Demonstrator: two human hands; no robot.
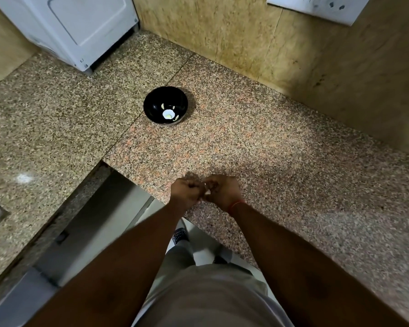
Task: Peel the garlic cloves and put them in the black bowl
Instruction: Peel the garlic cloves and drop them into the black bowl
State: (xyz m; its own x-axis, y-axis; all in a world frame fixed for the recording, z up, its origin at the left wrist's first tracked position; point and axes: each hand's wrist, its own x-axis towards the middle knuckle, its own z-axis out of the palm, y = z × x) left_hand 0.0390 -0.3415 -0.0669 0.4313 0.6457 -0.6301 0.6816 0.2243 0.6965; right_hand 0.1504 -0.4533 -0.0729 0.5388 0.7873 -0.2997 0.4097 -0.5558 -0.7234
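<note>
Both hands meet over the near edge of the speckled worktop (281, 149), left hand (185, 191) and right hand (222, 191) each with a narrow grip pinching 1 garlic clove (207, 190) between them; the black bowl (155, 102), well beyond, holds peeled cloves (168, 114)

The worktop (257, 138) is polished speckled granite, the bowl (156, 102) near its back edge glossy black with a metallic rim, the wall (222, 31) smooth mottled stone tile, and the appliance (80, 24) smooth white plastic or enamel.
</note>
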